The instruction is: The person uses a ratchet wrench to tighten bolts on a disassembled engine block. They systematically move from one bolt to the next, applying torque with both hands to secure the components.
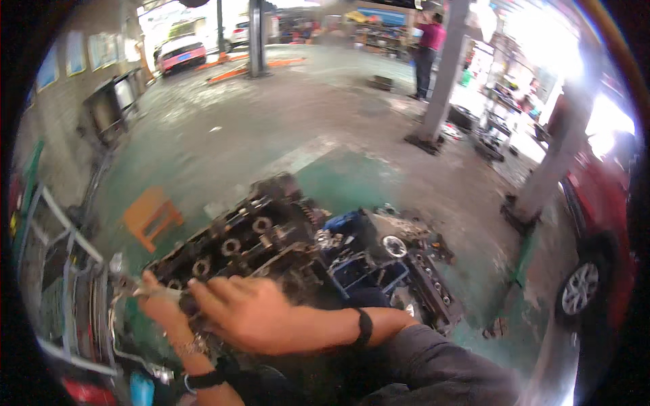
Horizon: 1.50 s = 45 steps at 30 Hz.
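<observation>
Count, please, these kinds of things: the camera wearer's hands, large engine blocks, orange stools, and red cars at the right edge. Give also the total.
Wearer's hands: 2 (left hand, right hand)
Large engine block: 1
Orange stool: 1
Red car at the right edge: 1
Total: 5

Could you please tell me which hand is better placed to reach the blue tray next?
Probably the right hand: it lies nearer the blue tray, while the left hand is farther left.
</observation>
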Available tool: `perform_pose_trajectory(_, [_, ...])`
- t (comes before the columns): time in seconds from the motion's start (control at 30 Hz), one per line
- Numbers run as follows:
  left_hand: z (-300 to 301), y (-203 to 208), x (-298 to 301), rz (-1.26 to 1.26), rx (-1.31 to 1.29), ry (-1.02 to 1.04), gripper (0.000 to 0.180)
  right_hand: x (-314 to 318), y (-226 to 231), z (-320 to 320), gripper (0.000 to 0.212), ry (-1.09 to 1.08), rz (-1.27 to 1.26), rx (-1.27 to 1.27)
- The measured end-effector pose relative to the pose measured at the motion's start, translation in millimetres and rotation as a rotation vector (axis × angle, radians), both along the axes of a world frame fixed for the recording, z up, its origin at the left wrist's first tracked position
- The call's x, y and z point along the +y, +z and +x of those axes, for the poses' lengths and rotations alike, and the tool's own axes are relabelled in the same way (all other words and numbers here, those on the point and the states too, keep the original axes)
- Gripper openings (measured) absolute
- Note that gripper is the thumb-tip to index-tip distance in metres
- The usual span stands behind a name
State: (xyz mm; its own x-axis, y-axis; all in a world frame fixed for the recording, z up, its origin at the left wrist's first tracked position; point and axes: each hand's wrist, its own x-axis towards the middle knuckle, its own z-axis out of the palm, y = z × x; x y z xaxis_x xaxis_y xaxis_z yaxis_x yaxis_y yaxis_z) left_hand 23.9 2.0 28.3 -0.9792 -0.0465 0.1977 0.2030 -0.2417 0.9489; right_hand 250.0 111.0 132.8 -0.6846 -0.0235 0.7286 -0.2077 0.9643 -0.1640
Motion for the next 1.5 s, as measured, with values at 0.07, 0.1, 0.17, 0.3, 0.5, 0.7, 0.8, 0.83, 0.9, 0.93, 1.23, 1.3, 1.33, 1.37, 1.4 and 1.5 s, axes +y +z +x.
perform_pose_trajectory(0.07, [2.3, 1.3, 0.2, -0.002, -0.005, -0.025, 0.033, 10.6, 2.5, -3.3, 0.050, 0.043, 0.005, 0.045])
perform_pose_trajectory(0.1, [1.1, 4.0, 2.1, -0.125, 0.028, 0.000, 0.028, 17.7, 3.5, -5.6, 0.056, 0.025, 0.038, 0.015])
perform_pose_trajectory(0.17, [14.4, 2.7, 3.7, -0.229, 0.062, 0.065, 0.022, 32.5, 6.8, -17.3, 0.058, 0.027, 0.064, -0.030])
perform_pose_trajectory(0.3, [26.0, 10.6, 3.5, -0.341, 0.057, 0.040, 0.028, 59.3, 10.8, -55.6, 0.040, -0.036, 0.101, -0.036])
perform_pose_trajectory(0.5, [32.4, 22.4, -0.3, -0.329, 0.188, -0.022, 0.047, 82.7, 17.9, -151.6, 0.030, -0.016, 0.183, -0.087])
perform_pose_trajectory(0.7, [34.6, 18.6, 3.0, -0.299, 0.275, 0.008, 0.044, 57.4, 25.2, -243.0, 0.029, 0.161, 0.250, 0.060])
perform_pose_trajectory(0.8, [32.4, 15.3, 3.3, -0.336, 0.219, -0.038, 0.044, 32.2, 28.6, -275.0, 0.031, 0.353, 0.230, 0.106])
perform_pose_trajectory(0.83, [31.6, 14.9, 2.9, -0.322, 0.229, -0.025, 0.045, 24.6, 29.4, -283.0, 0.032, 0.410, 0.219, 0.098])
perform_pose_trajectory(0.9, [30.9, 15.2, 2.9, -0.318, 0.164, -0.044, 0.048, 16.5, 28.9, -290.3, 0.034, 0.478, 0.199, 0.082])
perform_pose_trajectory(0.93, [31.3, 15.6, 2.3, -0.290, 0.178, -0.033, 0.050, 13.5, 27.9, -292.7, 0.035, 0.490, 0.189, 0.075])
perform_pose_trajectory(1.23, [33.0, 16.9, 4.2, -0.196, 0.166, 0.021, 0.057, 23.6, 28.6, -276.6, 0.031, 0.446, 0.109, 0.133])
perform_pose_trajectory(1.3, [33.4, 14.9, 6.0, -0.186, 0.185, 0.041, 0.056, 24.9, 29.6, -274.9, 0.029, 0.435, 0.117, 0.149])
perform_pose_trajectory(1.33, [33.6, 13.8, 6.2, -0.183, 0.189, 0.054, 0.054, 24.6, 29.5, -275.0, 0.028, 0.435, 0.111, 0.156])
perform_pose_trajectory(1.37, [33.6, 13.1, 6.2, -0.179, 0.185, 0.056, 0.053, 23.7, 28.9, -275.6, 0.027, 0.435, 0.104, 0.163])
perform_pose_trajectory(1.4, [33.6, 12.3, 6.2, -0.179, 0.166, 0.058, 0.052, 22.8, 27.7, -276.1, 0.026, 0.434, 0.089, 0.161])
perform_pose_trajectory(1.5, [32.8, 12.5, 6.1, -0.155, 0.213, 0.086, 0.042, 21.6, 23.0, -276.2, 0.023, 0.400, 0.049, 0.167])
